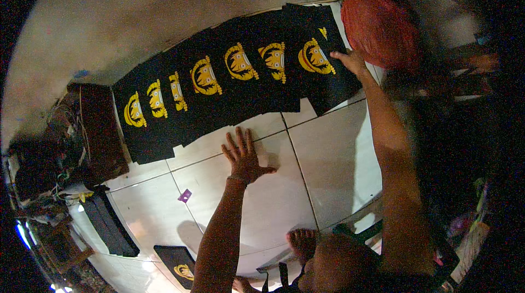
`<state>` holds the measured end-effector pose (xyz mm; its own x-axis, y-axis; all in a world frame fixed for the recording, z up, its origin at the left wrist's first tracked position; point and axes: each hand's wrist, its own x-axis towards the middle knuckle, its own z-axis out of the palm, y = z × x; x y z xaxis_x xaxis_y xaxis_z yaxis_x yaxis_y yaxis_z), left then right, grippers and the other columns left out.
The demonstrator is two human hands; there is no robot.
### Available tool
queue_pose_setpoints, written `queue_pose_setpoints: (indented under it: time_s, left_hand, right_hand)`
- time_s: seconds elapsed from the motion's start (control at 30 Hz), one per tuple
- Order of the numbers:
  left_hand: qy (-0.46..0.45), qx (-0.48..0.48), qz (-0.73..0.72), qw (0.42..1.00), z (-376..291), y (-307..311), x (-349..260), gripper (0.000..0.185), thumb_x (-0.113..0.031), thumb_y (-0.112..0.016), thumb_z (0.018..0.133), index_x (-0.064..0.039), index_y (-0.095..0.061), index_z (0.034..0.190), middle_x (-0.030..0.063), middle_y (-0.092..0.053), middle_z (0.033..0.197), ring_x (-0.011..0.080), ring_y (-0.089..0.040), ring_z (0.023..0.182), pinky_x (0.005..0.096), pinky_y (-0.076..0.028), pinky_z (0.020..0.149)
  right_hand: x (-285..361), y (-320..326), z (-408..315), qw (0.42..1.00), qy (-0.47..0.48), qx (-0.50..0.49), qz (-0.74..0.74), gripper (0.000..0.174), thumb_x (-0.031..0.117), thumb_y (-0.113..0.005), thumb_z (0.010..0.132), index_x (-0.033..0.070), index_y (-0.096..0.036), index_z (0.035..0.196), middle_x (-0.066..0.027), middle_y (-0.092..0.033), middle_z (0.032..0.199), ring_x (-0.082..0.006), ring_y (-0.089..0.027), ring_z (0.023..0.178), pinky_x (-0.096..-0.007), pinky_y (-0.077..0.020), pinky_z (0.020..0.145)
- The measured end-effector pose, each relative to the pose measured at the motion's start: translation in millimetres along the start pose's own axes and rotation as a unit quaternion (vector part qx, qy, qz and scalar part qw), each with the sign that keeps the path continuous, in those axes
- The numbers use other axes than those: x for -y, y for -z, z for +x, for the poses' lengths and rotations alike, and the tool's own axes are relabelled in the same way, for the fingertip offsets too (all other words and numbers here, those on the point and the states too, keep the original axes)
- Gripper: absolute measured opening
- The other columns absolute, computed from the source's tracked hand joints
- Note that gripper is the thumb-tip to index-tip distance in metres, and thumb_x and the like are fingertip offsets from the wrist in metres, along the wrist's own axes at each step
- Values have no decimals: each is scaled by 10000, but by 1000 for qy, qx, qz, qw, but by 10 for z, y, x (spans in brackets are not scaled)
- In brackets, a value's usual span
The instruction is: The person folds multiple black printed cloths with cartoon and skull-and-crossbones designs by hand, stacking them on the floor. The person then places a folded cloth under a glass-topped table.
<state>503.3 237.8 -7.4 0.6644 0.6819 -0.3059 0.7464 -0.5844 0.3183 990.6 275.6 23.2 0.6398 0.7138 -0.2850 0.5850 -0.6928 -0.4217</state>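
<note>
Several black fabric pieces (254, 96) with yellow printed cartoon faces lie overlapping in a row on the tiled floor, along the wall. My right hand (350, 61) rests at the right end of the row, fingers on the rightmost piece beside its printed face (316, 57). Whether it pinches the cloth cannot be told. My left hand (244, 157) is spread with fingers apart over the white tiles, just below the row's lower edge, holding nothing. Another black piece with a yellow print (174, 262) lies at the bottom, left of my left forearm.
A red bulging sack (381, 30) stands at the row's right end. A brown box-like object (100, 129) sits at its left end, near clutter. Folded black cloth (110, 223) and a small purple scrap (185, 196) lie on the floor. My bare foot (302, 244) is below.
</note>
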Motion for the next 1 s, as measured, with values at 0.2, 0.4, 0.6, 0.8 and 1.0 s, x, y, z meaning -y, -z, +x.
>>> queue_pose_setpoints:
  time_s: [0.2,0.4,0.6,0.8,1.0]
  left_hand:
    - [-7,-11,10,1000,-12,-8,18,1533,-829,-727,443,27,-53,1521,301,70,1568,569,92,1405,771,30,1017]
    - [-22,-51,-5,998,-19,-42,57,1517,-833,-721,450,32,-79,1519,302,33,1570,572,62,1408,776,18,1014]
    - [7,-27,22,999,-23,163,-63,1239,-693,-716,668,14,-151,1514,276,-81,1568,515,-24,1435,715,-27,1081]
    - [-110,-127,-60,984,547,439,-477,777,-409,-612,893,-48,-273,1491,199,-306,1502,406,-195,1429,576,-129,1164]
    - [-175,-106,21,979,1224,255,-728,739,-479,-521,928,-45,-304,1485,168,-289,1543,380,-188,1448,574,-112,1167]
  right_hand:
    - [24,-97,175,972,-55,114,199,559,310,-840,687,24,-677,1138,-120,-702,1069,-229,-659,965,-377,-508,871]
    - [319,39,22,985,24,164,39,538,220,-833,654,40,-684,1139,-97,-705,1082,-230,-662,971,-381,-522,856]
    - [228,-88,-634,947,-125,134,262,454,82,-776,718,16,-637,1145,-132,-688,1084,-271,-675,963,-420,-565,817]
    - [-526,-436,-1756,864,-170,47,471,356,68,-767,743,2,-661,1076,-104,-707,990,-238,-683,867,-393,-556,777]
    - [-949,-393,-2668,907,-107,-6,408,253,65,-766,748,6,-691,982,-69,-713,888,-176,-664,754,-328,-526,714]
